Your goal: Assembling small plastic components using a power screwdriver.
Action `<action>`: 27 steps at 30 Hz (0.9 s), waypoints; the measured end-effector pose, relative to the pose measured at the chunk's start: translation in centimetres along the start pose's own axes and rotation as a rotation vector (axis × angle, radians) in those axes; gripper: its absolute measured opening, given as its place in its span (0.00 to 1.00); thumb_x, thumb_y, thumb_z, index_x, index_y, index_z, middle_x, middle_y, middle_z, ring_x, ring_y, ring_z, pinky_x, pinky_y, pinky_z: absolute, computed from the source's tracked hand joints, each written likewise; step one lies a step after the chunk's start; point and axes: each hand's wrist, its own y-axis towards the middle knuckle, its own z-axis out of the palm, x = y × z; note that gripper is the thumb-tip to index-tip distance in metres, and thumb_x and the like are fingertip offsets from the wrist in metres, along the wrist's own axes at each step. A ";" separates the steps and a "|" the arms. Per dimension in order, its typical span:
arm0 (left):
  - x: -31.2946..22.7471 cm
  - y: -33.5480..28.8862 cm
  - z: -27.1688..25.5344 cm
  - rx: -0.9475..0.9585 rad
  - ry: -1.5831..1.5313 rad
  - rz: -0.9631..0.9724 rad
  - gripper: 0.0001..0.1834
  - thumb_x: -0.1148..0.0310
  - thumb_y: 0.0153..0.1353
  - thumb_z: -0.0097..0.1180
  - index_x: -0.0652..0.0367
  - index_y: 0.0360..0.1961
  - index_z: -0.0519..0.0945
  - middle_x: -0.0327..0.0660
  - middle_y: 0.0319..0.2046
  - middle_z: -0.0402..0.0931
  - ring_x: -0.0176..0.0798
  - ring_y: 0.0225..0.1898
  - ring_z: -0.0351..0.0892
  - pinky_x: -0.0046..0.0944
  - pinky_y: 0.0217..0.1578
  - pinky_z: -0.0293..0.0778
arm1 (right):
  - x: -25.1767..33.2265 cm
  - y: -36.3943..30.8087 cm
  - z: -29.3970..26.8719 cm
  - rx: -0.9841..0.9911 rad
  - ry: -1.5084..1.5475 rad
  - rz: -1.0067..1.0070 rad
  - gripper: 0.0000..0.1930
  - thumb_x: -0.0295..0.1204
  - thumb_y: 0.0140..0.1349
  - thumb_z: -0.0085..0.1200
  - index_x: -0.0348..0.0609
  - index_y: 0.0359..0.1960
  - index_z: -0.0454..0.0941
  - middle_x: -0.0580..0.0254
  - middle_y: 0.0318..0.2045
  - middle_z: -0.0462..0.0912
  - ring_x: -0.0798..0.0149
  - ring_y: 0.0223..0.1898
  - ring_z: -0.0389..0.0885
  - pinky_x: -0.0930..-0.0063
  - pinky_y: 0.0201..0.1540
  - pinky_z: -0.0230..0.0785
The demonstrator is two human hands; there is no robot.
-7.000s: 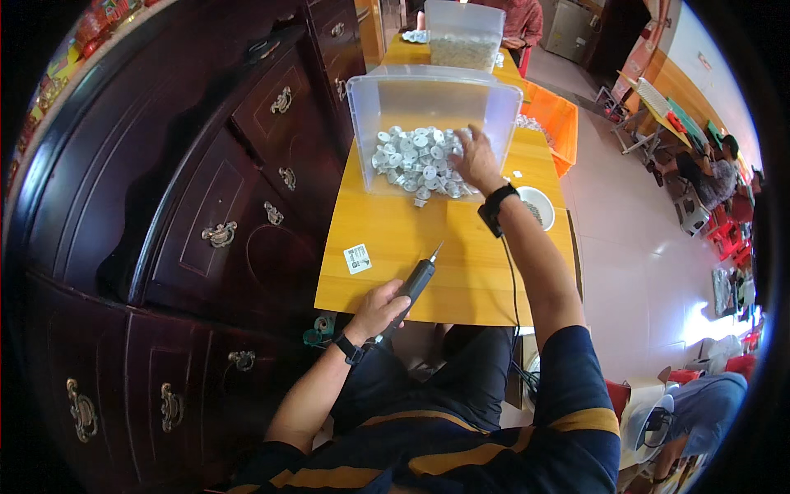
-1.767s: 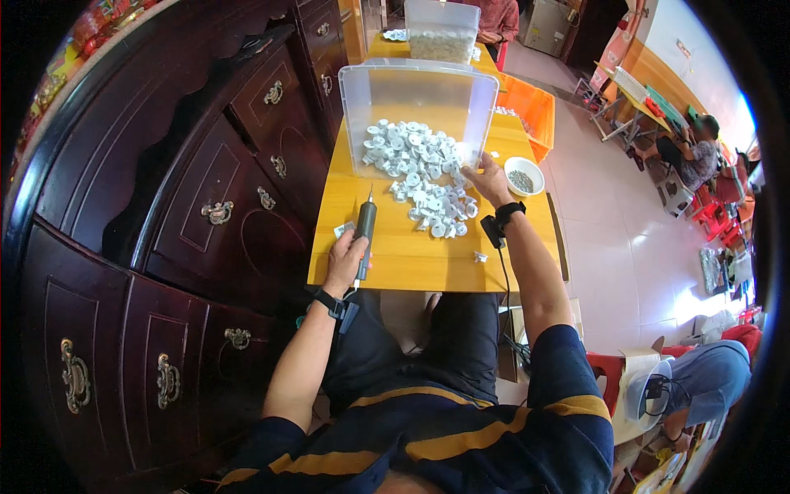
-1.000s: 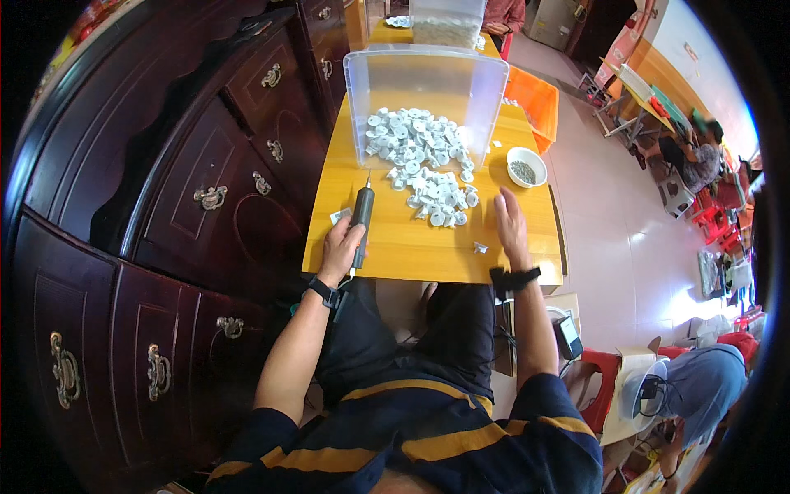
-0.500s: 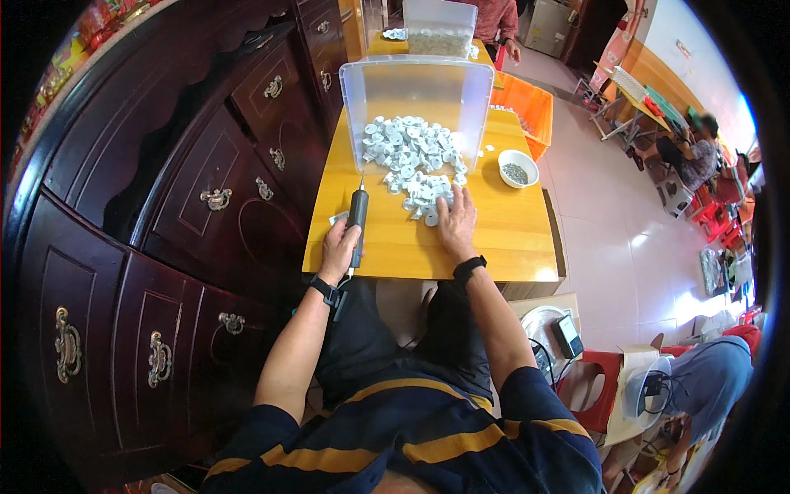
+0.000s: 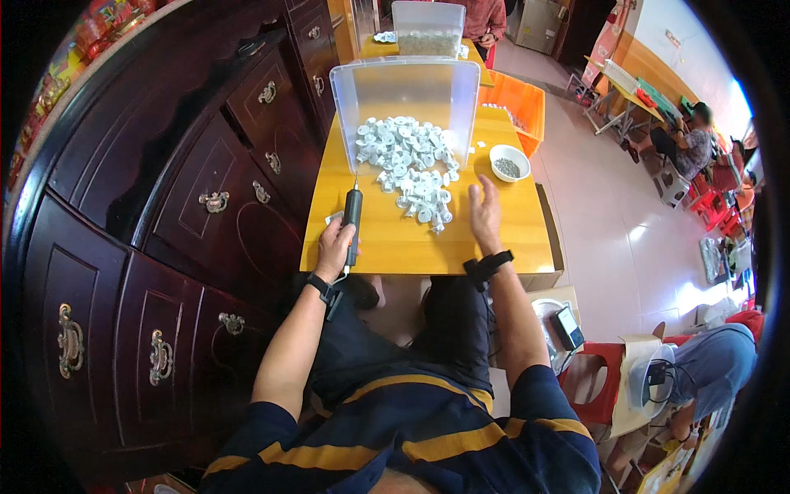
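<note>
My left hand [image 5: 333,249] is wrapped round a dark electric screwdriver [image 5: 352,216], its thin bit pointing away from me and a cable trailing from its near end. My right hand [image 5: 485,212] hovers above the right side of the yellow wooden table [image 5: 387,247], fingers apart, with nothing in it. A heap of small white plastic parts [image 5: 407,156] spills from a translucent tub [image 5: 403,86] lying on its side toward me. Just beyond my right fingertips stands a white bowl [image 5: 509,163] of small metal pieces, probably screws.
An orange crate [image 5: 527,107] stands beyond the table's right edge. Dark wooden cabinets [image 5: 189,198] run close along my left. Across a second table sits a person in a red top [image 5: 487,18]. Red stools [image 5: 597,383] and another person in blue [image 5: 712,370] are at lower right.
My right hand has drawn away from the white parts, moving right toward the bowl. Several parts have shifted nearer the table's front. The left hand still grips the screwdriver.
</note>
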 end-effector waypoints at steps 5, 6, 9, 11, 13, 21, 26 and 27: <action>0.0 0.1 0.3 0.009 0.021 -0.019 0.16 0.65 0.67 0.47 0.62 0.52 0.73 0.36 0.25 0.73 0.28 0.22 0.74 0.28 0.24 0.74 | -3.2 3.6 -4.9 -0.066 -0.189 -0.087 0.13 0.33 0.63 0.54 0.41 0.47 0.79 0.46 0.46 0.82 0.47 0.50 0.79 0.60 0.54 0.70; 0.0 0.1 0.2 0.004 0.016 -0.013 0.17 0.65 0.67 0.47 0.63 0.53 0.73 0.36 0.26 0.73 0.28 0.22 0.74 0.28 0.24 0.74 | -3.1 4.5 -5.7 -0.062 -0.193 -0.084 0.13 0.33 0.63 0.54 0.41 0.47 0.79 0.46 0.46 0.82 0.47 0.50 0.79 0.60 0.54 0.70; -0.4 -0.1 0.2 0.001 -0.005 -0.017 0.18 0.65 0.67 0.47 0.63 0.54 0.72 0.37 0.27 0.73 0.28 0.24 0.75 0.28 0.25 0.75 | -3.8 7.0 -6.7 -0.011 -0.238 -0.058 0.11 0.30 0.61 0.55 0.43 0.44 0.81 0.48 0.42 0.83 0.47 0.47 0.81 0.60 0.51 0.72; -0.6 0.0 0.4 0.010 0.003 -0.053 0.17 0.65 0.67 0.47 0.62 0.54 0.72 0.37 0.27 0.73 0.28 0.24 0.75 0.28 0.25 0.75 | -5.2 8.6 -7.0 0.094 -0.336 -0.053 0.10 0.31 0.60 0.55 0.43 0.42 0.82 0.48 0.40 0.84 0.46 0.44 0.82 0.59 0.49 0.73; -0.7 0.1 0.3 0.010 0.015 -0.077 0.17 0.65 0.67 0.47 0.62 0.53 0.72 0.37 0.27 0.73 0.28 0.24 0.75 0.28 0.25 0.75 | -5.3 9.3 -6.5 0.154 -0.380 -0.056 0.12 0.32 0.59 0.56 0.44 0.43 0.81 0.47 0.41 0.83 0.45 0.44 0.82 0.57 0.48 0.74; -1.1 -0.4 0.5 -0.021 -0.028 -0.084 0.15 0.67 0.67 0.48 0.63 0.51 0.73 0.37 0.27 0.73 0.27 0.24 0.75 0.28 0.25 0.75 | -5.3 8.6 -5.2 0.278 -0.516 -0.090 0.10 0.36 0.59 0.54 0.46 0.37 0.81 0.47 0.34 0.84 0.44 0.36 0.82 0.54 0.40 0.75; -1.6 -0.6 0.3 -0.016 -0.015 -0.107 0.14 0.65 0.67 0.49 0.62 0.48 0.73 0.37 0.27 0.73 0.27 0.24 0.75 0.27 0.26 0.75 | -3.3 7.7 -7.4 0.441 -0.502 -0.127 0.10 0.37 0.61 0.52 0.44 0.33 0.81 0.43 0.29 0.81 0.42 0.32 0.81 0.52 0.35 0.74; -1.7 -0.5 0.3 -0.014 0.002 -0.112 0.13 0.65 0.67 0.49 0.62 0.47 0.73 0.36 0.26 0.73 0.27 0.24 0.75 0.27 0.26 0.75 | -3.3 7.8 -8.0 0.445 -0.508 -0.129 0.10 0.37 0.61 0.52 0.44 0.33 0.81 0.43 0.29 0.81 0.42 0.32 0.81 0.52 0.35 0.74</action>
